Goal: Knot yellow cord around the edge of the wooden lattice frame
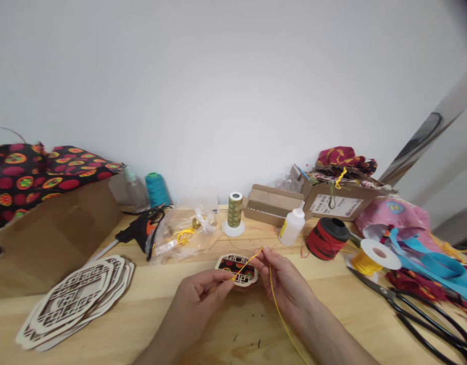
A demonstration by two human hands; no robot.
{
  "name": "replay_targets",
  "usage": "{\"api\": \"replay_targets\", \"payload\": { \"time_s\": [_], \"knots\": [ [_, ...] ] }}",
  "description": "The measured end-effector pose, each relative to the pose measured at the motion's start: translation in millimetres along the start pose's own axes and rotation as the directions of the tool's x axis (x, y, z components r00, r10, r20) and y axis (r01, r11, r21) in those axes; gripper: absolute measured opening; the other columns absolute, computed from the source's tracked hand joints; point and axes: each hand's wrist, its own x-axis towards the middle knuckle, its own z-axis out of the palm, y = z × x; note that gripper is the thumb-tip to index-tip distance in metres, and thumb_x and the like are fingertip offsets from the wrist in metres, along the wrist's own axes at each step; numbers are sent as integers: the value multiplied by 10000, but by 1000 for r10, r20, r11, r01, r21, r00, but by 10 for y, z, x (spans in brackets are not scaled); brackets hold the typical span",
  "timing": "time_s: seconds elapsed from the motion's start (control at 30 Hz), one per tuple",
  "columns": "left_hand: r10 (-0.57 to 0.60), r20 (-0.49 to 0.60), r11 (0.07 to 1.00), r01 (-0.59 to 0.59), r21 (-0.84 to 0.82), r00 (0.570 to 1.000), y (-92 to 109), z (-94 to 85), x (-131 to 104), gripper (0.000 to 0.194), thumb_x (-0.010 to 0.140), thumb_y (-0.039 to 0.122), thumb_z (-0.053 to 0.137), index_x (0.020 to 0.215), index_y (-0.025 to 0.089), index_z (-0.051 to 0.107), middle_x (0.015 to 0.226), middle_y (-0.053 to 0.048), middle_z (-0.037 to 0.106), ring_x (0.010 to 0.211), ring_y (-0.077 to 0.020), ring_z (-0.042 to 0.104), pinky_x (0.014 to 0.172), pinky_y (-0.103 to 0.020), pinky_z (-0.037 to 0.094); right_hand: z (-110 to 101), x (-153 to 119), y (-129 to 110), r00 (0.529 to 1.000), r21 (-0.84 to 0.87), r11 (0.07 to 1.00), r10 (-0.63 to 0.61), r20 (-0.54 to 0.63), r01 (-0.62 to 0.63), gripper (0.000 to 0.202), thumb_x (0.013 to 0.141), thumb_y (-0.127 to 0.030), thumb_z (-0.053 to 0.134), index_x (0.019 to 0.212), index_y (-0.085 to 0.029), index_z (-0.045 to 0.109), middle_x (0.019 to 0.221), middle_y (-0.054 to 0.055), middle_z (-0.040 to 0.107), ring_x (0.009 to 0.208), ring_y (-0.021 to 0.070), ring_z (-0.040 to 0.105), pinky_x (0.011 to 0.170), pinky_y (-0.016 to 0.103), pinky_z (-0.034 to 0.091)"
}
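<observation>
A thin yellow cord (272, 289) runs between my two hands and trails down toward the front edge of the table. My left hand (197, 300) pinches it between thumb and fingertips, where a small knot or loop seems to sit. My right hand (284, 276) grips the same cord a little higher and to the right, the strand bending over its fingertips. Just behind the hands lies a small lattice-cut wooden piece (236, 269) with dark patterned fabric showing through; the left fingertips cover part of its near side.
At left lie stacked lattice wooden panels (72, 299) beside a fabric-topped cardboard box (62, 233). A glue gun (140, 230), olive thread spool (235, 210), glue bottle (292, 227) and red cord spool (326, 239) stand behind. Yellow cord spool (380, 253) and black scissors (419, 314) are at right.
</observation>
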Motion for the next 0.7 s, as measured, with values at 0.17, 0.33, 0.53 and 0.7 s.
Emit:
{"api": "replay_targets", "payload": {
  "time_s": [0.17,0.33,0.53,0.7],
  "knots": [
    [-28,16,999,28,-29,999,-36,0,-8,198,706,327,528,816,180,602,667,30,604,619,-100,497,559,-164,369,26,-26,-21,990,-112,985,-120,69,128,183,615,-273,656,624,-132,540,608,-15,576,551,92,594,405,112,420],
    [-53,17,997,54,-51,998,-51,5,-29,206,709,352,512,807,171,529,429,113,279,406,-51,232,385,-140,174,43,-58,-31,974,-125,978,-147,173,170,187,661,-289,622,666,-135,516,626,-20,572,571,89,592,433,116,398],
    [-69,31,997,70,-40,997,-15,3,-55,175,681,322,546,709,152,576,464,91,368,431,-49,280,410,-139,228,51,-70,-52,965,-174,965,-156,212,194,161,723,-294,558,704,-145,499,677,-13,566,614,93,584,491,138,406],
    [-74,-8,994,74,-77,997,2,-2,-44,148,649,293,576,698,158,616,473,70,488,444,-61,389,425,-143,294,55,-103,-17,877,-481,740,-331,348,470,204,732,-337,527,851,-172,544,806,19,557,540,74,498,449,171,364]
  ]
}}
